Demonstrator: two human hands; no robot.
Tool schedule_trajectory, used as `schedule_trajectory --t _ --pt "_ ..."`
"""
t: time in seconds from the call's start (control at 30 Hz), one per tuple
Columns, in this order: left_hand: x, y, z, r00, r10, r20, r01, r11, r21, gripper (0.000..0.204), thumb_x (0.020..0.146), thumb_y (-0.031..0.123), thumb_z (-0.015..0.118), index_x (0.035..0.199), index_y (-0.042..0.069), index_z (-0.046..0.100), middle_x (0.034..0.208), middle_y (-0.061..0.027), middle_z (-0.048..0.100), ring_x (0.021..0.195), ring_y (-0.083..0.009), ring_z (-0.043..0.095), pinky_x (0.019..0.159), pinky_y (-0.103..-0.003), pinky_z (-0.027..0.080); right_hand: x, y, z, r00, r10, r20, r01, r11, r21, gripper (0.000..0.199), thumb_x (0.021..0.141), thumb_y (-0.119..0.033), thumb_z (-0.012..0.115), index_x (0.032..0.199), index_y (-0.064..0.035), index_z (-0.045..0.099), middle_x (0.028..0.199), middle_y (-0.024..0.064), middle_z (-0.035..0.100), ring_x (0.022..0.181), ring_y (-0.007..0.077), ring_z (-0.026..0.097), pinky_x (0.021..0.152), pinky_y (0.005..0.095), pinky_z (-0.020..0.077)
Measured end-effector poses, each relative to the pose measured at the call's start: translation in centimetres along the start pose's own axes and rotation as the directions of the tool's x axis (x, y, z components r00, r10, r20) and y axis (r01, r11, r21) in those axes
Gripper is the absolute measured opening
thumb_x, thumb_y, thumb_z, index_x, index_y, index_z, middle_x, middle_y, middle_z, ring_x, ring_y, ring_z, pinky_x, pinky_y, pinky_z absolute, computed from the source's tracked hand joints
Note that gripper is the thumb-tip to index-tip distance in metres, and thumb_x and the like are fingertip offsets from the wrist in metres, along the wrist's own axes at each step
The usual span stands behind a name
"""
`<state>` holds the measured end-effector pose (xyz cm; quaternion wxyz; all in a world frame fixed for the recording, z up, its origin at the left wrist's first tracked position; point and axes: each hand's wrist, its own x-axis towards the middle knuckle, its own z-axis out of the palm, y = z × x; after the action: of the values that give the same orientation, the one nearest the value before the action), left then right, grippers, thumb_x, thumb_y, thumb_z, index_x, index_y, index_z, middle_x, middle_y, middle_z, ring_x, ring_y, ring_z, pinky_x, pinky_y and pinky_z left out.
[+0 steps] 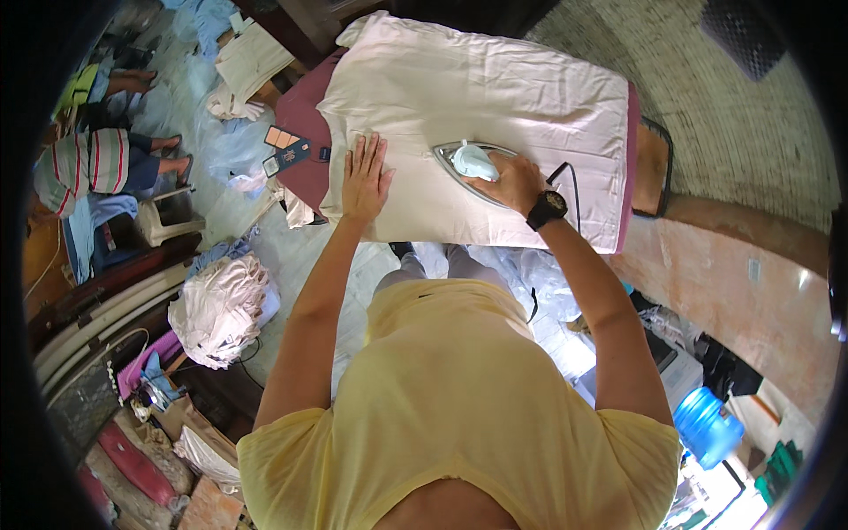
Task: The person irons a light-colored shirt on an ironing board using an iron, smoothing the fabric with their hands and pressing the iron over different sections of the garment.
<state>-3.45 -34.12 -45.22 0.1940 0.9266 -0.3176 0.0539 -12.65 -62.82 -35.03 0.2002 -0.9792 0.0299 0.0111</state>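
A pale cream shirt (406, 97) lies spread over an ironing board (300, 110) with a maroon cover, whose rim shows at both ends. My left hand (364, 181) rests flat near the shirt's collar, fingers stretched out. In my right hand (512, 181) is a clothes iron (473, 162), its pointed soleplate turned to the left on the cloth. My fingers wrap round its handle, partly hiding it. From the iron's back a dark cord (574, 181) runs over the board's near right edge. Cardboard tags (288, 152) lie beside the collar.
A heap of pale clothes (221, 309) sits on the left. Beyond it, people sit near a plastic stool (168, 216). A low tan wall (724, 283) runs along the right, with a blue water jug (707, 428) nearer me. Plastic wrap (539, 278) lies under the board.
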Motion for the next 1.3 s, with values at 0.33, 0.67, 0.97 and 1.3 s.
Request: schedule_trajectory --t 0.33,0.67,0.97,1.3 --pt "-0.2 -1.0 -0.2 0.998 -0.066 -0.021 0.062 0.987 -0.149 0.058 0.099 0.037 0.042 0.149 0.008 0.032 0.155 -0.0063 0.033 0.145 -0.0288 0.025 0.118 -0.048 0.011 3.1 -2.2 1.3 0.999 0.052 0.003 -0.052 0.996 0.071 0.061 0.075 -0.062 0.069 0.102 -0.0073 0.069 0.077 0.0232 0.068 0.074 0.0405 0.067 0.067 0.0505 0.054" --pt "-4.5 -5.2 -4.3 0.67 -0.679 -0.299 0.211 0.561 -0.801 0.02 0.1 0.011 0.049 0.113 0.001 0.061 0.109 -0.0089 0.06 0.099 -0.0151 0.056 0.089 -0.027 0.044 2.2 -7.0 0.9 0.981 0.173 -0.082 -0.125 0.903 0.411 0.049 0.08 -0.048 0.073 0.086 0.0007 0.066 0.057 0.0136 0.064 0.047 0.024 0.064 0.052 0.0369 0.0537" --pt "-8.7 -5.8 -6.1 0.719 -0.633 -0.288 0.321 0.669 -0.67 0.019 0.099 0.014 0.052 0.109 -0.001 0.061 0.101 -0.0069 0.059 0.087 -0.0139 0.055 0.078 -0.028 0.045 4.6 -19.2 8.9 0.933 0.358 0.031 -0.35 0.887 0.301 0.052 0.085 -0.046 0.066 0.1 0.0031 0.058 0.09 0.0292 0.066 0.087 0.0453 0.065 0.073 0.0533 0.0509" --pt "-2.2 -4.2 -5.3 0.853 -0.385 -0.352 0.078 0.761 -0.643 0.029 0.1 0.007 0.042 0.126 0.001 0.054 0.128 -0.0149 0.057 0.121 -0.0282 0.052 0.105 -0.036 0.038 4.3 -15.5 5.1 0.988 0.141 0.058 -0.151 0.953 0.261 0.064 0.079 -0.06 0.065 0.109 -0.0025 0.063 0.089 0.0279 0.066 0.088 0.0443 0.065 0.079 0.0504 0.0519"
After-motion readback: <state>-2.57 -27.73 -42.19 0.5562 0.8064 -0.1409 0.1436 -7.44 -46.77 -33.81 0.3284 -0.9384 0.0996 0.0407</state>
